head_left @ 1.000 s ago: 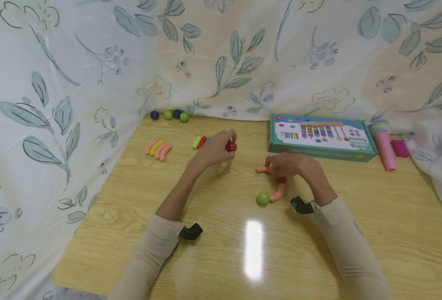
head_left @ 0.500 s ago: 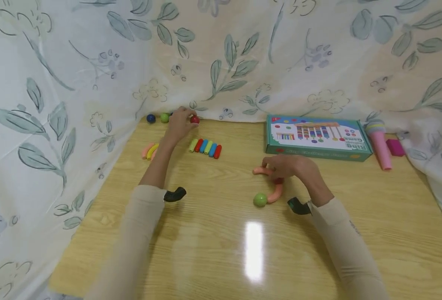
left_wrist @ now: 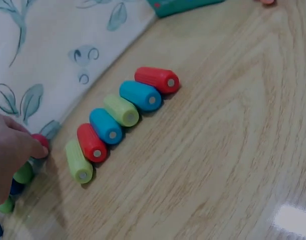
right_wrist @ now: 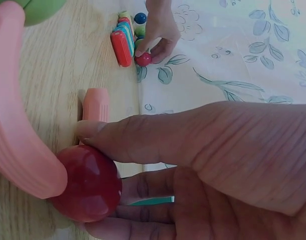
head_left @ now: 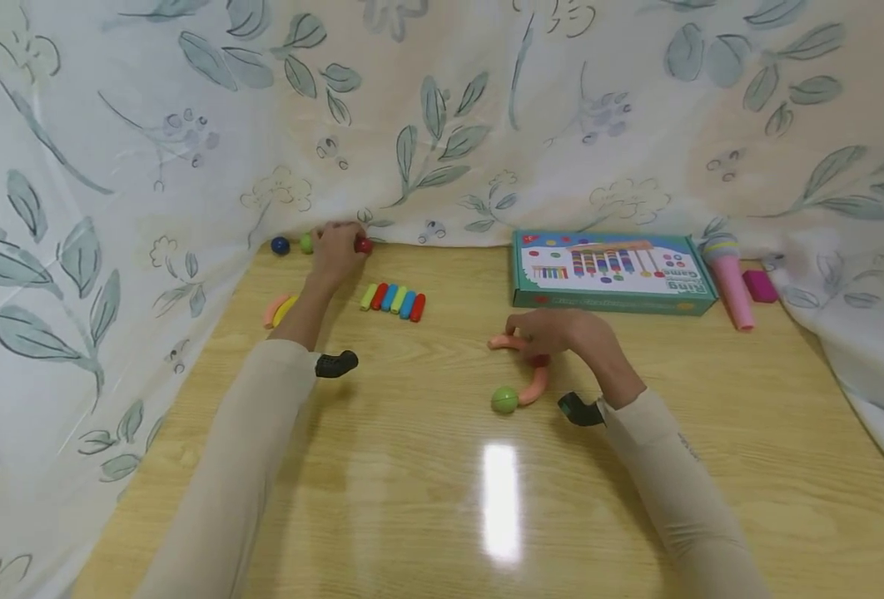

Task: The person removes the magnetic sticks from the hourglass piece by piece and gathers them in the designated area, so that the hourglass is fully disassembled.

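My left hand (head_left: 337, 251) pinches a glossy red ball (head_left: 364, 245) at the right end of a row of dark blue and green balls (left_wrist: 24, 173) along the back cloth. Part of that row hides behind the hand in the head view. Right of centre, my right hand (head_left: 562, 331) grips a salmon-pink curved stick (right_wrist: 95, 107), thumb along its side. A second red ball (right_wrist: 90, 185) sits between this stick and another salmon-pink curved stick (head_left: 536, 388), with my fingers behind it. A green ball (head_left: 505, 400) stands at the second stick's other end.
Several short red, blue and light-green sticks (head_left: 393, 301) lie in a row mid-table. Pink and yellow curved sticks (head_left: 280, 310) lie behind my left forearm. At the back right are a ring-game box (head_left: 614, 270), a pink toy microphone (head_left: 728, 279) and a magenta block (head_left: 760, 285).
My left hand has carried the red ball leftward and back, from beside the short sticks to the end of the ball row. My right hand stays at the curved sticks.
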`<state>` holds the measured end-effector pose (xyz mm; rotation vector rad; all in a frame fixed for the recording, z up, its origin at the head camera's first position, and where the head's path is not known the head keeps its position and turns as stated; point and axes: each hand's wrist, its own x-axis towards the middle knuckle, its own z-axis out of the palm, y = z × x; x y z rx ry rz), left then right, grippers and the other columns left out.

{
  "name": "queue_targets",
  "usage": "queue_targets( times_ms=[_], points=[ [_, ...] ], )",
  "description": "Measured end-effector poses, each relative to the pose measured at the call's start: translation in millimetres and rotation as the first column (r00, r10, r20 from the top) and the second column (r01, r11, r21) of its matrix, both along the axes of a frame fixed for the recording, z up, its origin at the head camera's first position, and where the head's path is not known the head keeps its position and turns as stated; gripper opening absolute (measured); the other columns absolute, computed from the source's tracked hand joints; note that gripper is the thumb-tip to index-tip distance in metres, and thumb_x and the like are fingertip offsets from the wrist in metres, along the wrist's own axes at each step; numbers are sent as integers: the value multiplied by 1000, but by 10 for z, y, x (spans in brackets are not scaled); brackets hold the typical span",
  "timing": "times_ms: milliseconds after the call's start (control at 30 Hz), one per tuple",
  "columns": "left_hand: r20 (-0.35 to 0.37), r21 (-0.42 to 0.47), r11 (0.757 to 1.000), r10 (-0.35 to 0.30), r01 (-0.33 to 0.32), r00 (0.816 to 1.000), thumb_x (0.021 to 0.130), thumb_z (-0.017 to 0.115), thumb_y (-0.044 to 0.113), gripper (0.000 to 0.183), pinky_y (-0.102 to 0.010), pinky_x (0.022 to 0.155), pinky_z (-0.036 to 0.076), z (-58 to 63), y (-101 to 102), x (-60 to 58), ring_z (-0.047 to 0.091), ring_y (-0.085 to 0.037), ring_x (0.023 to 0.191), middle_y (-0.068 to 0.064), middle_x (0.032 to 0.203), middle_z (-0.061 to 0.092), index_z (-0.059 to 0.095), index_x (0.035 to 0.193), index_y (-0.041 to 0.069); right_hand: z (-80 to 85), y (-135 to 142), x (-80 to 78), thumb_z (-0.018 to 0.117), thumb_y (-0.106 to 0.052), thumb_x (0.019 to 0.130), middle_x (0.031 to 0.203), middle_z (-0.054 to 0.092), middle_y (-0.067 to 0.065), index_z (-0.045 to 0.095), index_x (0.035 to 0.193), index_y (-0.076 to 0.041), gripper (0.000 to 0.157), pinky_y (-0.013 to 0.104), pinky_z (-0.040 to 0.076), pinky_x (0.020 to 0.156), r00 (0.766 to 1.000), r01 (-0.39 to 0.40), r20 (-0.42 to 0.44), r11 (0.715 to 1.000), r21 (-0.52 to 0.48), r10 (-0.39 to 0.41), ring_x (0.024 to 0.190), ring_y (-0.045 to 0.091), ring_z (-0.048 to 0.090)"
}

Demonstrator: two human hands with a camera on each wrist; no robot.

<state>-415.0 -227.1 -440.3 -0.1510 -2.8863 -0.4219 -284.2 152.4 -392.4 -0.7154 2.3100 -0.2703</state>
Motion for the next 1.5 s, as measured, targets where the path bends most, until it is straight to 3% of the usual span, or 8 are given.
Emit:
queue_targets(
  times_ms=[133,333,467,533,667,733,1000,1500],
  points=[
    [-19,5,1000,26,-26,999,93,75,9,29,-63,113,29,-23,-78,61,54,-43,133,-17,134,71,68,121,5,-14,-43,-2,58,-8,100,91,59,4,53,142,-3,42,26,42,71,1000,-29,-4,1000,-7,29,77,12,52],
    [-121,81,997,28,-18,992,93,71,5,37,-60,106,35,149,85,283,55,-47,130,-21,141,65,66,130,4,14,-56,4,57,-13,106,97,61,5,56,140,-4,35,27,44,73,999,-49,-24,999,-24,48,79,13,54],
    [-10,159,976,-148,147,989,98,69,14,33,-52,102,50,293,530,654,66,-40,115,-21,128,71,68,129,2,-12,-41,-12,55,-14,108,94,64,7,53,144,-4,37,29,46,75,993,-83,-95,995,-63,77,78,14,54],
    [141,227,935,-309,273,941,101,68,24,35,-47,94,57,319,810,869,70,-34,107,-19,122,73,67,129,3,-28,-33,-29,58,-13,106,97,65,9,54,144,-3,39,32,48,76,980,-113,-175,989,-94,95,80,16,54],
    [383,325,842,-534,431,753,102,69,36,44,-33,86,57,232,1319,1213,69,-22,97,-12,114,74,65,132,5,-32,-13,-55,64,-9,102,116,66,18,58,142,-3,40,42,55,87,951,-125,-299,981,-146,76,98,27,63],
    [410,301,825,-565,478,717,100,71,34,39,-26,78,51,141,1490,1322,64,-17,89,-7,105,72,66,127,6,-27,4,-58,65,-9,102,126,66,19,59,141,-3,40,48,55,96,952,-104,-303,983,-150,55,110,32,64],
    [378,211,867,-498,451,781,101,68,24,16,-23,65,41,16,1729,1563,55,-15,72,0,80,57,64,95,11,35,62,11,69,-11,99,102,67,6,65,126,-12,27,38,50,86,993,-62,-106,994,-88,52,92,19,58],
    [294,129,891,-453,435,841,107,59,36,33,-21,55,33,-49,1814,1617,44,-10,62,3,68,45,61,85,12,-64,51,-51,67,-5,100,87,67,2,60,113,-14,18,38,48,89,988,-141,-81,976,-164,129,95,17,59]
  ],
)
